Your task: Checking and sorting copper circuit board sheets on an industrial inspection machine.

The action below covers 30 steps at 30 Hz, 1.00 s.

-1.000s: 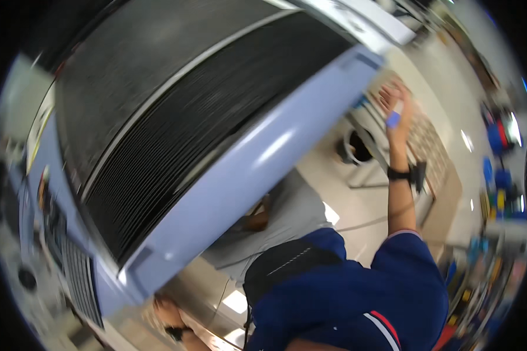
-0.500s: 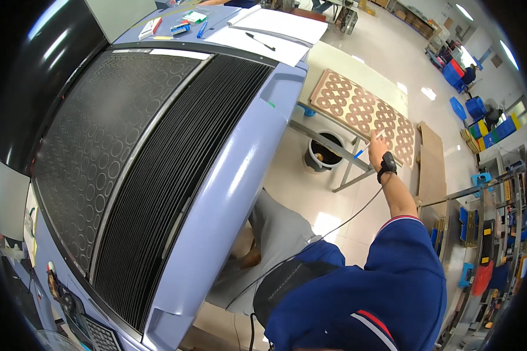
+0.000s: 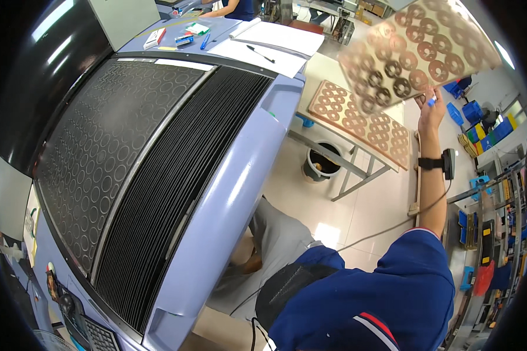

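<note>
My right hand (image 3: 430, 114) is raised at the upper right, with its fingers closed on the lower edge of a thin panel (image 3: 427, 51) patterned with copper-coloured rings. The panel is tilted up, and light shines through its pale parts; its left side is blurred. A pen with a blue end (image 3: 431, 102) is also tucked between these fingers. Below and left of the hand, more ring-patterned panels (image 3: 357, 120) lie stacked on a side table. My left hand is not seen; a patch of bare skin by the grey trousers is too shaded to make out.
A large blue-grey machine (image 3: 231, 175) with a ringed dark bed (image 3: 93, 158) and black bellows (image 3: 175, 169) fills the left. Papers (image 3: 287, 44) and a black pen (image 3: 260, 54) lie at its far end. A bucket (image 3: 321, 164) stands under the side table. A cable (image 3: 386, 228) trails from my wristband.
My right hand has risen from the stack, moving up and right, and lifted one panel off it. The pen has stayed in the hand. A co-worker's arm now shows at the far end.
</note>
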Each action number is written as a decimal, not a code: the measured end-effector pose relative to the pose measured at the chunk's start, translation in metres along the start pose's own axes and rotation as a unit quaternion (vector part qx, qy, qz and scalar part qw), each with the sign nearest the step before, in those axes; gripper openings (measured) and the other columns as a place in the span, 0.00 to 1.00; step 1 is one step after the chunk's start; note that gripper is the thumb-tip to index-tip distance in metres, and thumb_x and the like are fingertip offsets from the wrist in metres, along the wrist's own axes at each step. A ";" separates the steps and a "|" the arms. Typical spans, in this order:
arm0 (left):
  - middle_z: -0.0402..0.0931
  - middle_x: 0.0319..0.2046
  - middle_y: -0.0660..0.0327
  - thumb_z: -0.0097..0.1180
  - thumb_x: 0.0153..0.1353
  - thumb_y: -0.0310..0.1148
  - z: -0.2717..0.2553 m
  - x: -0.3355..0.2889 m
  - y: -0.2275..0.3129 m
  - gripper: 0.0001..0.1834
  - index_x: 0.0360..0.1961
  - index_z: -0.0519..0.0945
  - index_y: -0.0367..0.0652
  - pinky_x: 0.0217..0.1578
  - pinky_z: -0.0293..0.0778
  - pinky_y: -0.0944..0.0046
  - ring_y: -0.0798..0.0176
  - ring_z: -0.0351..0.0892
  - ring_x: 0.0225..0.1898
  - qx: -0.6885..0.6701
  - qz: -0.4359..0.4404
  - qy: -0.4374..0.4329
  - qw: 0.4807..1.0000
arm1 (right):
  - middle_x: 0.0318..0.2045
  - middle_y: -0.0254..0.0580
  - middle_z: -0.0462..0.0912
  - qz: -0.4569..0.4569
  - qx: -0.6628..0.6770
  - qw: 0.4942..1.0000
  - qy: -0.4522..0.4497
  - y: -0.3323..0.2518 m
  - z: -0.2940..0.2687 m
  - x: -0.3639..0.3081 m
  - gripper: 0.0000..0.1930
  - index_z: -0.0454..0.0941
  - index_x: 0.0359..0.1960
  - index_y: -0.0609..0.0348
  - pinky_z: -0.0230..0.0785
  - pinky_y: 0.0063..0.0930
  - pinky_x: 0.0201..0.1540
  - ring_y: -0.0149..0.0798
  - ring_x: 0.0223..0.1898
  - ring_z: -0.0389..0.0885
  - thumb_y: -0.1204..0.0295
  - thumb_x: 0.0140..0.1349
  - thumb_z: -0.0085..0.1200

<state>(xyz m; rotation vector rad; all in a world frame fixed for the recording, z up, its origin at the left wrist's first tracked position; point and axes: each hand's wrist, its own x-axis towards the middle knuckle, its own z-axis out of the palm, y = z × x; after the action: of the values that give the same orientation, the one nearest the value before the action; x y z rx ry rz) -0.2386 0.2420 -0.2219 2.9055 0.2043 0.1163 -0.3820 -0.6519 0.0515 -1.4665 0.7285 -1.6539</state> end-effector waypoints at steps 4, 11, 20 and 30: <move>0.79 0.50 0.46 0.42 0.72 0.42 0.001 -0.002 0.005 0.23 0.51 0.78 0.32 0.59 0.65 0.47 0.46 0.76 0.54 -0.012 -0.008 0.005 1.000 | 0.43 0.48 0.84 0.062 0.191 0.975 -0.093 -0.031 0.052 -0.046 0.09 0.74 0.48 0.63 0.83 0.37 0.46 0.45 0.43 0.86 0.71 0.72 0.50; 0.79 0.50 0.46 0.41 0.73 0.42 -0.013 -0.006 -0.003 0.23 0.52 0.77 0.31 0.60 0.65 0.48 0.47 0.76 0.54 -0.036 -0.032 0.042 0.998 | 0.41 0.48 0.85 0.146 0.378 0.889 -0.212 -0.082 0.149 -0.108 0.06 0.77 0.43 0.63 0.83 0.40 0.52 0.46 0.46 0.86 0.73 0.71 0.51; 0.78 0.51 0.46 0.39 0.73 0.41 -0.034 0.034 0.052 0.24 0.53 0.76 0.30 0.60 0.65 0.49 0.48 0.75 0.54 -0.104 0.030 0.210 0.972 | 0.44 0.36 0.83 0.246 0.504 0.759 -0.331 -0.089 0.251 -0.228 0.11 0.74 0.52 0.53 0.80 0.38 0.50 0.38 0.43 0.84 0.64 0.74 0.47; 0.77 0.52 0.46 0.37 0.74 0.41 -0.084 0.089 0.113 0.25 0.55 0.75 0.29 0.61 0.65 0.50 0.50 0.75 0.55 -0.218 0.078 0.387 0.893 | 0.48 0.48 0.81 0.307 0.526 0.726 -0.320 -0.156 0.292 -0.317 0.14 0.73 0.52 0.66 0.81 0.39 0.55 0.41 0.50 0.83 0.68 0.73 0.49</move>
<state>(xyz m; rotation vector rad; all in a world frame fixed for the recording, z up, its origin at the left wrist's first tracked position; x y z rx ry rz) -0.1439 0.1642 -0.1089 2.2694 0.0540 1.1818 -0.1185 -0.2775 0.0627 -0.6921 -0.1738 -0.6611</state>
